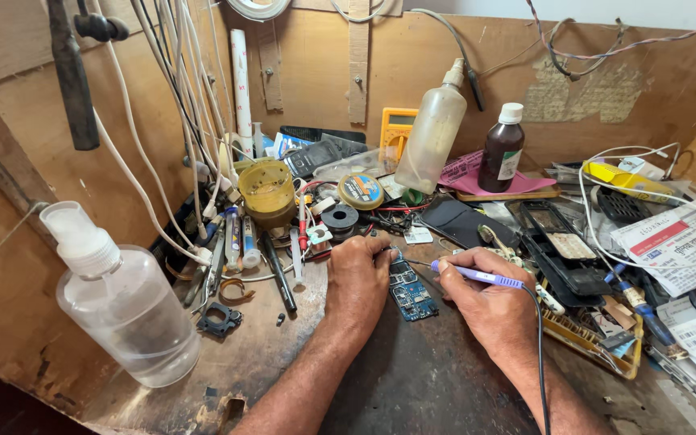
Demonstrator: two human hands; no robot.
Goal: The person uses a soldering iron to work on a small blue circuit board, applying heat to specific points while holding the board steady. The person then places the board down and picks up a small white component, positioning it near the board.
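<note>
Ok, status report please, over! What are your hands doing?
Left hand pinning down blue circuit board. Right hand gripping purple soldering iron, tip by board. Clutter all round, bench middle open.

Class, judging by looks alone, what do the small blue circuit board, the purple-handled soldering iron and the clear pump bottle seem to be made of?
Small blue circuit board: likely lacquered fibreglass, glossy with metallic pads.
Purple-handled soldering iron: smooth plastic grip, apparently; thin metal tip.
Clear pump bottle: see-through plastic, white plastic pump.

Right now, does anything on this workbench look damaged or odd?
Yes. The bench's front edge is chipped and broken away. A phone casing lies gutted and open among the clutter at right. The circuit board under the hands looks whole.
</note>
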